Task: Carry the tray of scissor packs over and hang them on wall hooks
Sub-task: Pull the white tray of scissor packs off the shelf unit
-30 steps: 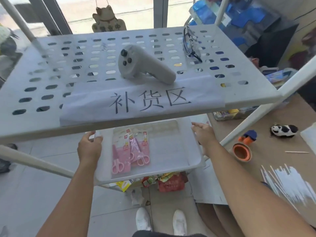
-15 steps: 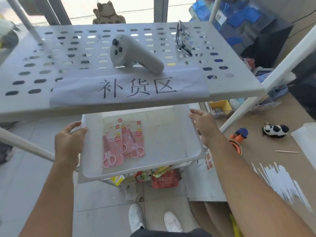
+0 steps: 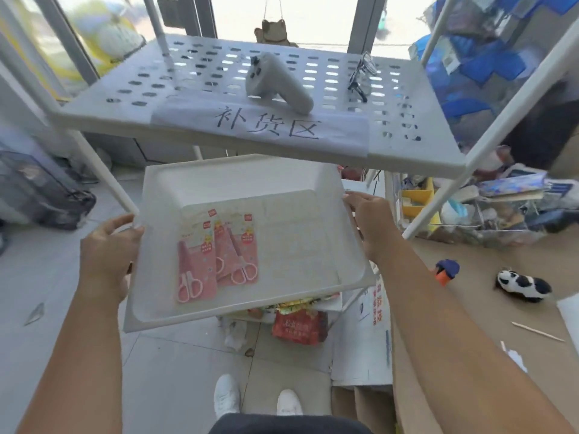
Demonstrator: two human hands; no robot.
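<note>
You had the white tray (image 3: pixel 163 296) held clear of the rack, below and in front of the perforated top shelf (image 3: pixel 103 111). Your left hand (image 3: pixel 108 256) was closed over the left rim, thumb on top, fingers hidden beneath; your right hand (image 3: pixel 371 220) was clamped on the right rim the same way. The tray looked tilted, its near-left corner lower, and the scissor packs (image 3: pixel 216 253) lay loose on the left half of its floor, overlapping one another.

To carry well from here, you needed to level the tray first, I would judge, since the packs could slide toward that low corner. Keeping both grips at mid-rim and drawing the tray back before turning would keep its far edge from knocking the shelf or the slanted rack leg (image 3: pixel 106 180).

Count: one tray; three pink scissor packs as far as the overlap lets me tell. On the shelf sat one grey handheld controller (image 3: pixel 275 86), one pair of glasses (image 3: pixel 360 78) and one paper sign (image 3: pixel 260 126).
</note>
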